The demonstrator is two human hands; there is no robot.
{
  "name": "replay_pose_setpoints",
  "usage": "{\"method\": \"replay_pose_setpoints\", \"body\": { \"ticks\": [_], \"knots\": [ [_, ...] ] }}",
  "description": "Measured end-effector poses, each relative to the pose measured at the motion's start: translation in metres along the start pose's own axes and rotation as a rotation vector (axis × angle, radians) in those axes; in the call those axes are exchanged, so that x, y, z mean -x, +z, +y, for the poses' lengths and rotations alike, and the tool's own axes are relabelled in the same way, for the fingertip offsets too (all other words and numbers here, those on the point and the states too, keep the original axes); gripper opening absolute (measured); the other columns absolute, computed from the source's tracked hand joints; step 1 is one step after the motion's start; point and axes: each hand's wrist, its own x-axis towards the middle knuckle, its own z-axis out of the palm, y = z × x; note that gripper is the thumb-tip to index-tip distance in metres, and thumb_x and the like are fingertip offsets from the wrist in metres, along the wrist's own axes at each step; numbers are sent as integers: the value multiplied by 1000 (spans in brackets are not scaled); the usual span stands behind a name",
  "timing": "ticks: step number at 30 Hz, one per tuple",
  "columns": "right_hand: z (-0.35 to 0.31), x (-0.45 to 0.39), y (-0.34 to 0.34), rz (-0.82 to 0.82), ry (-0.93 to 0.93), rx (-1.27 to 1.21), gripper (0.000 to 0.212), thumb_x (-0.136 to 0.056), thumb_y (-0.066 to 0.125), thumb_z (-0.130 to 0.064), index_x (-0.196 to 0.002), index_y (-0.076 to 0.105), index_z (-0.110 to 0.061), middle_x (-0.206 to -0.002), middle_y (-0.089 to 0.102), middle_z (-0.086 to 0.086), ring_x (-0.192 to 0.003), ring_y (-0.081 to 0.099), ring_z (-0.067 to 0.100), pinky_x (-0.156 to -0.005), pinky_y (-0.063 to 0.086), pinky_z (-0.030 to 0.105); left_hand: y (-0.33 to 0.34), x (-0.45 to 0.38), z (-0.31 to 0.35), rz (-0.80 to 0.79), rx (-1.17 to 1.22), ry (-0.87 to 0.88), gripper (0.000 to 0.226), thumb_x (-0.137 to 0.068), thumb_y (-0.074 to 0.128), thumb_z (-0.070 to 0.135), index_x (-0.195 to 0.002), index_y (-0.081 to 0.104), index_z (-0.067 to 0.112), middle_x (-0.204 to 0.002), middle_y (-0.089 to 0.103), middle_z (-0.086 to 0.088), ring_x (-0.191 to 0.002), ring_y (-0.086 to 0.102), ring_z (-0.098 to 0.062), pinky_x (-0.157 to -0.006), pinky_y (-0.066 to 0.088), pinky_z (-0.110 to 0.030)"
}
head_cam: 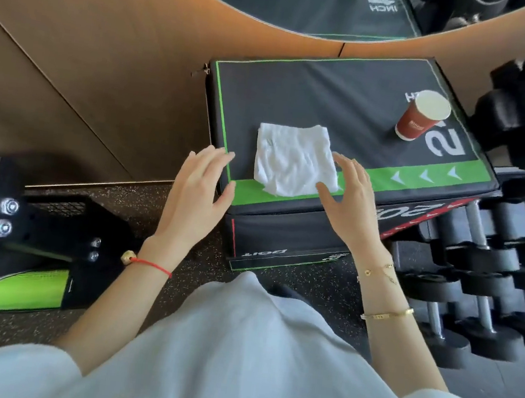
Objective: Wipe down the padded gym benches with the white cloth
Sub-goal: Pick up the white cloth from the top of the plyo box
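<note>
White cloth (295,160): folded, lying flat near the near edge of the padded box top (298,104). Left hand (197,188): fingers spread, holding nothing, at the box's near-left corner. Right hand (350,195): fingers spread, empty, just right of the cloth. Red paper cup (419,120): upright, far right.

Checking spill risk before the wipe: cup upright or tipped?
Upright. The cup stands on its base on the padded box, open rim up, apart from the cloth. Contents: cannot tell.
</note>
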Motion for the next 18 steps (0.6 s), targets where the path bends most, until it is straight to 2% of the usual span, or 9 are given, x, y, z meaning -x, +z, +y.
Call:
{"method": "replay_pose_setpoints", "body": {
  "ticks": [5,9,11,14,18],
  "knots": [
    [15,-49,24,-111,56,29,60,-93,65,-21,-147,41,-12,-149,41,14,-139,36,32,-114,32,43,35,-25,-4,-20,-13,-88,45,-97,54,21,-139,49,7,-143,50,-9,-141,38,-24,-123,21,-42],
    [25,-78,39,-214,97,149,68,-94,62,-31,-152,30,-19,-158,24,18,-144,25,36,-117,22,46,57,-35,-3,-33,-2,-183,46,-97,55,20,-140,48,6,-145,47,-11,-142,37,-25,-121,24,-44],
    [28,-87,44,-226,77,193,69,-93,61,-36,-152,28,-20,-156,28,16,-141,27,35,-117,20,46,65,-37,0,-29,-1,-216,46,-96,55,20,-140,49,6,-145,47,-11,-141,37,-25,-119,29,-44],
    [29,-93,48,-176,30,185,72,-88,66,-33,-149,32,-19,-138,48,9,-128,39,32,-111,27,43,75,-40,3,-32,-14,-244,45,-96,55,18,-138,50,5,-144,47,-10,-140,38,-25,-116,34,-45],
    [26,-96,50,-158,57,-48,80,-84,69,-15,-152,27,-18,-131,45,10,-119,44,30,-99,37,37,82,-39,5,-22,-52,-261,43,-96,54,17,-137,51,5,-145,46,-10,-140,37,-25,-117,32,-45]
  ]
}}
